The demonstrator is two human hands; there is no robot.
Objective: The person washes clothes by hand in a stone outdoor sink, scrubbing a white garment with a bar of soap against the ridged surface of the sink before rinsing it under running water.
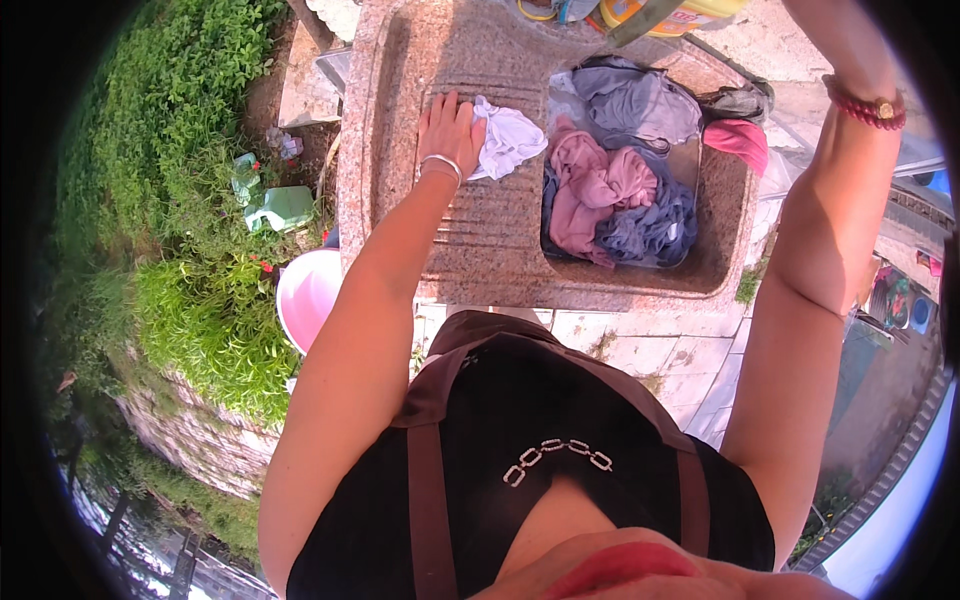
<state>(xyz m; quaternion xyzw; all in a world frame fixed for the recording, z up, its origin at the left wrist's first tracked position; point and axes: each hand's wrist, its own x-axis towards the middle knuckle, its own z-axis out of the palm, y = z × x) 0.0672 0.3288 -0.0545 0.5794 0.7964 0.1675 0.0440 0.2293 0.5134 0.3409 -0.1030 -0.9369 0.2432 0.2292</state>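
Note:
My left hand (449,135) lies flat on the ribbed washboard (480,225) of a speckled stone sink, fingers stretched out. Its thumb side touches a crumpled white cloth (511,138). Of my right hand (845,35) only the part past the wrist shows at the upper edge; its fingers are out of the picture, so what it holds, if anything, is hidden. In the sink basin to the right are a wet pink garment (590,185), a dark blue-grey garment (655,225) and a grey garment (640,100).
A bright pink cloth (737,143) hangs over the basin's right rim. Behind the sink stands a yellow container (690,15), with an olive-green strip (645,20) before it. A pink tub (311,300) and a pale green plastic jug (282,208) are at left by the plants.

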